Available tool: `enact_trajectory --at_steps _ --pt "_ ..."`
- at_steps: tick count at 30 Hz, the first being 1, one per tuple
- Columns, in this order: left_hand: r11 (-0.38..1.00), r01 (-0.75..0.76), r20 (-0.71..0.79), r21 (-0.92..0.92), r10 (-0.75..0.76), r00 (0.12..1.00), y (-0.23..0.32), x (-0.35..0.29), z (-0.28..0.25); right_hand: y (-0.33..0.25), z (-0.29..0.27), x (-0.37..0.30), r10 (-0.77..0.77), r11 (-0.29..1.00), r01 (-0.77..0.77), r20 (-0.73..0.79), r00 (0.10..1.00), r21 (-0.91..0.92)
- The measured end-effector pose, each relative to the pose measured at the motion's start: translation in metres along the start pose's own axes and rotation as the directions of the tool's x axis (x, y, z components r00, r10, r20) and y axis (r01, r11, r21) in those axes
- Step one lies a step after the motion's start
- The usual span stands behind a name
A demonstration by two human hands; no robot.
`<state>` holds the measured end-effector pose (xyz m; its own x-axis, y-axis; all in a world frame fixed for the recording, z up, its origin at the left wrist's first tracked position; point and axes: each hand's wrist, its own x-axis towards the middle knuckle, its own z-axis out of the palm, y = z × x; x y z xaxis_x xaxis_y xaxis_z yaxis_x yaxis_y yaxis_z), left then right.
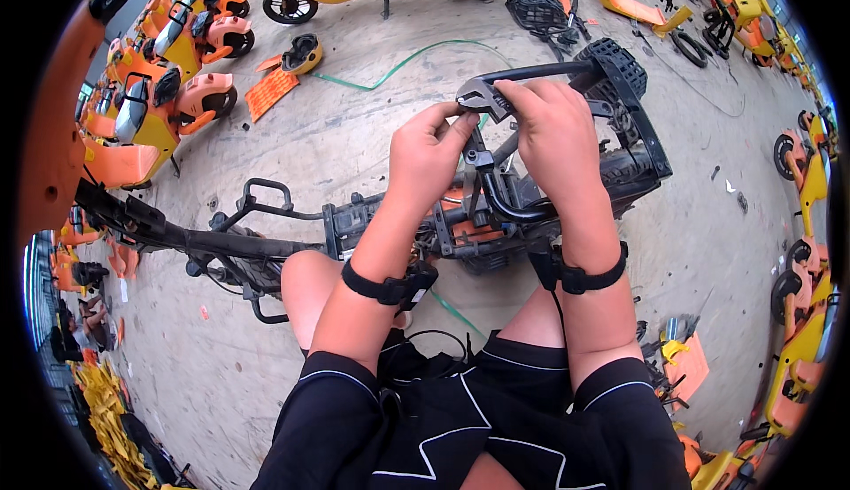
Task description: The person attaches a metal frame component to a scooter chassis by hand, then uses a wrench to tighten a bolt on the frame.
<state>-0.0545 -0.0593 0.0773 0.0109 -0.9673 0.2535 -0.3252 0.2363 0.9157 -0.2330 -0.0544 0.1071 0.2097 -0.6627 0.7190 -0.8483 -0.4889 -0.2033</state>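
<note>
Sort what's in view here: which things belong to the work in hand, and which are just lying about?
In hand:
- left hand and right hand, both on the metal tool
- stripped black scooter frame under the hands
- its rear rack

Lying about:
- helmet
- orange panel
- green cord
- black basket
- parked orange scooters

A stripped scooter frame [266, 242] lies on the floor [354, 136] before the knees, whole scooters [177, 74] behind it at left

Scooter frame [266, 244] low, bare floor [372, 136] beyond
</note>
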Motion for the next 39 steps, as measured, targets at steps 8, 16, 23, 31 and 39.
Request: enact_trajectory --at_steps 8,16,23,31,39 --pt "0.981 -0.096 0.081 -0.171 0.111 0.991 -0.011 0.010 -0.008 0.002 0.005 0.001 -0.021 1.000 0.022 -0.039 0.999 0.022" --pt "0.985 -0.107 0.082 -0.134 0.118 0.990 -0.010 0.015 -0.006 0.005 0.006 -0.001 -0.029 0.999 0.032 -0.151 0.988 0.017" --pt "0.985 -0.047 0.141 -0.169 0.071 0.987 -0.018 0.019 -0.012 0.005 0.007 -0.005 0.001 0.998 0.010 -0.176 0.984 0.063" --pt "0.964 -0.025 0.172 -0.264 0.072 0.982 -0.016 0.025 -0.007 0.017 -0.004 0.001 0.151 0.957 -0.058 -0.319 0.936 0.284" --pt "0.967 0.049 0.057 -0.249 -0.036 0.998 -0.018 0.020 -0.025 0.012 0.000 -0.017 0.359 0.748 -0.339 0.082 0.930 0.570"
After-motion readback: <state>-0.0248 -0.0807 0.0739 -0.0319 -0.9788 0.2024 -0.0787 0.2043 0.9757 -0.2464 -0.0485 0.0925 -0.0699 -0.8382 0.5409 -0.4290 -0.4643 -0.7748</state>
